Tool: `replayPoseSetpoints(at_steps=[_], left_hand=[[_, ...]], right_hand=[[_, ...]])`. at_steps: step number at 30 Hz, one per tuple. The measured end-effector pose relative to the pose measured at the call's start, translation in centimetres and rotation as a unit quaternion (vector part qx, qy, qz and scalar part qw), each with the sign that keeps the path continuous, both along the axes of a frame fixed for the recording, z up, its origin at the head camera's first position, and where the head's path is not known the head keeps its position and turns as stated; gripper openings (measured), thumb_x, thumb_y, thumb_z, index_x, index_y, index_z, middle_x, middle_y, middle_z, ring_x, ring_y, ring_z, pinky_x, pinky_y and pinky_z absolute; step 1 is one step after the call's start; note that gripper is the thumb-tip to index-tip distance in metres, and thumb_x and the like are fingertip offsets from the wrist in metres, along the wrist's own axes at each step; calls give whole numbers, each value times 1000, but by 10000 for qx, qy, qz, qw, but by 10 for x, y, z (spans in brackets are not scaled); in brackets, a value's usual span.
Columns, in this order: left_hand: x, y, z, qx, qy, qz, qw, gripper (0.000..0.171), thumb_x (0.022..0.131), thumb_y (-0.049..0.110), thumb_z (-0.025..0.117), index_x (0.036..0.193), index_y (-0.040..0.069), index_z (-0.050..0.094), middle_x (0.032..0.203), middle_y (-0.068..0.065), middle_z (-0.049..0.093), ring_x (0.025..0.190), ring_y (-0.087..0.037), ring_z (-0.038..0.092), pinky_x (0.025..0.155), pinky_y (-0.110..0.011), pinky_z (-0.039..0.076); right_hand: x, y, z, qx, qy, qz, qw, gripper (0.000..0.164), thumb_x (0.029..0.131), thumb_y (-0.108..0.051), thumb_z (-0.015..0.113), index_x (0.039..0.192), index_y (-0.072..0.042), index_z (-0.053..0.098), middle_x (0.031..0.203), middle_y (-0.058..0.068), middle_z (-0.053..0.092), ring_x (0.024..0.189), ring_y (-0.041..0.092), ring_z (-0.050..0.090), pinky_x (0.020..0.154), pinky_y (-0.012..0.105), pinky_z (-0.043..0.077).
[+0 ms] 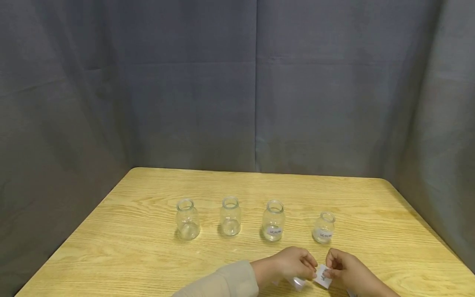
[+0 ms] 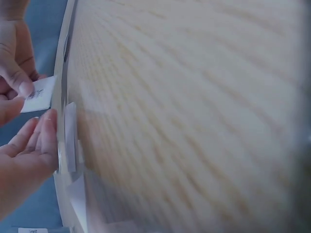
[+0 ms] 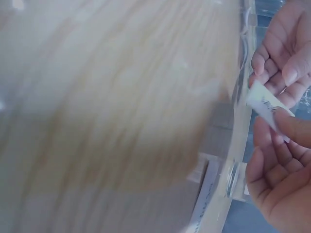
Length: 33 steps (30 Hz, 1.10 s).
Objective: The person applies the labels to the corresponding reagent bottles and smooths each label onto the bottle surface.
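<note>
My right hand (image 1: 343, 268) pinches a small white label (image 1: 323, 277) with dark writing, its thumb (image 3: 294, 128) lying across the printed face. Beside it my left hand (image 1: 291, 264) has its fingertips right at the label's near-left corner. In the left wrist view, the left hand's fingers (image 2: 46, 131) are loosely bent, apart from the thumb. Just beyond the hands stands a small clear glass jar (image 1: 325, 222) bearing a white label. To its left is a taller glass jar (image 1: 275, 216), also labelled.
Two glass jars without visible labels, one (image 1: 231, 214) near the middle and another (image 1: 188, 218) farther left, stand on the wooden table (image 1: 148, 264). A shiny clear piece (image 1: 298, 283) lies under the left hand. Grey curtains (image 1: 193, 103) enclose the table.
</note>
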State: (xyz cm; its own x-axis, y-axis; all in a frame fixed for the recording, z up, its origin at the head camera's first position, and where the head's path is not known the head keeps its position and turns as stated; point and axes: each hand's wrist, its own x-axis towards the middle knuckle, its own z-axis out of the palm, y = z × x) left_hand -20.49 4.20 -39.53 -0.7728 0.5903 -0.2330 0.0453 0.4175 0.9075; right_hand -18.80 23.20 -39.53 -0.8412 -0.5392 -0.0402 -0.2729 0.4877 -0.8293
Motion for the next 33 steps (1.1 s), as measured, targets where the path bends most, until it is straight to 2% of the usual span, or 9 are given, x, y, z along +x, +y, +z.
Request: replayPoseSetpoints(at_steps=[7, 14, 19, 25, 33], left_hand=[[-5, -7, 5, 572, 134, 440, 9973, 10, 78, 5, 60, 88, 7, 58, 74, 3, 53, 67, -9, 50, 63, -21, 44], [-10, -18, 11, 1098, 367, 788, 9901, 9, 80, 4, 58, 88, 3, 58, 73, 1, 51, 67, -8, 49, 65, -22, 45], [-11, -24, 16, 1559, 231, 975, 9827, 12, 79, 2, 58, 91, -1, 57, 75, 0, 52, 70, -9, 51, 66, -24, 46], [-11, -29, 17, 1883, 2, 1172, 9751, 14, 79, 1, 57, 92, -1, 56, 77, -2, 53, 70, -11, 54, 66, -24, 45], [-9, -40, 20, 2190, -147, 1378, 9658, 13, 78, -1, 57, 91, -3, 56, 75, -2, 51, 71, -13, 49, 67, -24, 42]], right_hand=[[-7, -12, 11, -461, 79, -350, 9983, 21, 82, -15, 57, 85, 2, 45, 75, 6, 47, 66, 13, 49, 60, 25, 47], [-11, -26, 24, -897, 77, -547, 9944, 25, 83, -17, 56, 91, 5, 46, 82, 10, 49, 73, 18, 54, 69, 32, 46], [-12, -34, 28, -1127, 27, -896, 9896, 23, 82, -11, 56, 94, 6, 47, 84, 12, 51, 76, 21, 54, 72, 37, 45], [-10, -43, 27, -1335, 124, -1393, 9811, 20, 81, -5, 57, 95, 6, 48, 83, 12, 52, 74, 20, 53, 69, 32, 43], [-8, -55, 28, -1646, 23, -1447, 9757, 22, 81, -1, 55, 99, 8, 46, 84, 12, 52, 75, 21, 53, 70, 30, 44]])
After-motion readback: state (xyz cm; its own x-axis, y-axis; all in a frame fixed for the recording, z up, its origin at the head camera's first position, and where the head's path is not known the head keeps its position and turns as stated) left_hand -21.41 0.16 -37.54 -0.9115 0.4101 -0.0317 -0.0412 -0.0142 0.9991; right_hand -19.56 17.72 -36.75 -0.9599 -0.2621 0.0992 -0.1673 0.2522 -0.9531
